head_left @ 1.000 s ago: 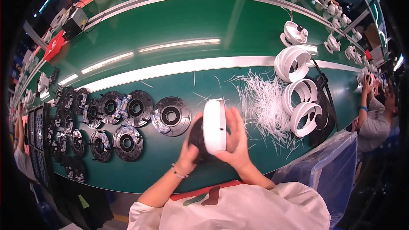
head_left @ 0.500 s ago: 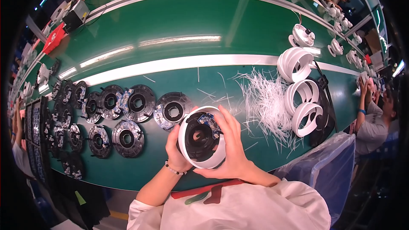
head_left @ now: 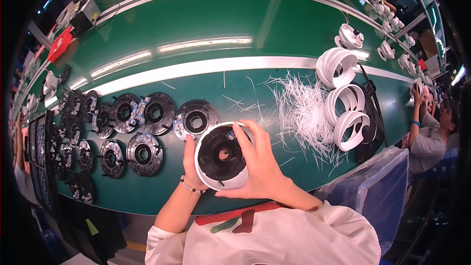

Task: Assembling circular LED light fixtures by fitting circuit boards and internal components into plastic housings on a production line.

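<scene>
Between my hands is a round white plastic housing, held above the bench near its front edge. A black disc-shaped part sits inside its rim, with a round hole in the middle and a bit of blue circuit board at the upper right. My left hand grips the housing's left side, thumb pointing up along it. My right hand wraps the right side, its fingers reaching over the top rim onto the disc and its thumb below. Just beyond the housing lies another black disc with a circuit board.
Several similar black discs lie in rows at left. To the right are a heap of thin white strips and open white rings beside a black bag. A plastic-lined blue bin stands at front right. Another person works at far right.
Both hands have brought the housing slightly left and tilted it, so the black disc faces up more fully. My right fingers now reach further over the rim and cover most of the circuit board.
</scene>
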A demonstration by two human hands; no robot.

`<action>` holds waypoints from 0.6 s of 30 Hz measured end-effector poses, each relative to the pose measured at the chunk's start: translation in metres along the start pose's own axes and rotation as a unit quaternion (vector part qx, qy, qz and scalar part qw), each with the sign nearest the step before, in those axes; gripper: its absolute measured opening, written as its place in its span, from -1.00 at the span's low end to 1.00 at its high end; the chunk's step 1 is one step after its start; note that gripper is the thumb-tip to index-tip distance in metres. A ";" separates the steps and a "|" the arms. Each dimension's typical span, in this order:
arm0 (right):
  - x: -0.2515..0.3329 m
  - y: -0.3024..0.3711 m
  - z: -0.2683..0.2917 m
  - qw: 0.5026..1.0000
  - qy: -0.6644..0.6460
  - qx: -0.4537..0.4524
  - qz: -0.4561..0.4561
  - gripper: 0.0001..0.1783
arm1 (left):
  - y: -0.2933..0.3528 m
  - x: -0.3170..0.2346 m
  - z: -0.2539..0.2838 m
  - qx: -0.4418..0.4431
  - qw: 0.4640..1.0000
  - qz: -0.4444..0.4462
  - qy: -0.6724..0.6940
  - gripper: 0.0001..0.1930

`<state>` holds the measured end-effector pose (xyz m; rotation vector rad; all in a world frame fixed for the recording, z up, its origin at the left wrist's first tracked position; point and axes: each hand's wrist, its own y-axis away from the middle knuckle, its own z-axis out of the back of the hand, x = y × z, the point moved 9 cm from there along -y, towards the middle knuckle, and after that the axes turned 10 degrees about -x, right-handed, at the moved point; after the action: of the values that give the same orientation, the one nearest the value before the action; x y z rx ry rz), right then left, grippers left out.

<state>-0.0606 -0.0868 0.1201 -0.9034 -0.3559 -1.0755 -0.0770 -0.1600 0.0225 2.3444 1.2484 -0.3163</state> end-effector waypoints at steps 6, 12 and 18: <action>-0.002 0.007 0.002 1.000 -0.020 0.012 -0.009 0.23 | 0.005 -0.003 -0.028 0.082 0.995 -0.042 -0.043 -0.19; -0.010 0.017 0.021 0.993 0.032 -0.106 -0.043 0.34 | -0.006 0.000 -0.048 0.045 0.998 -0.051 0.003 -0.11; -0.038 0.012 0.053 0.986 -0.054 -0.150 -0.050 0.20 | -0.041 -0.027 -0.044 -0.116 0.991 -0.061 -0.033 -0.41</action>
<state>-0.0590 -0.0208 0.1220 -1.2256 -0.3370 -1.1943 -0.1265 -0.1379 0.0600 2.0523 1.3245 -0.2699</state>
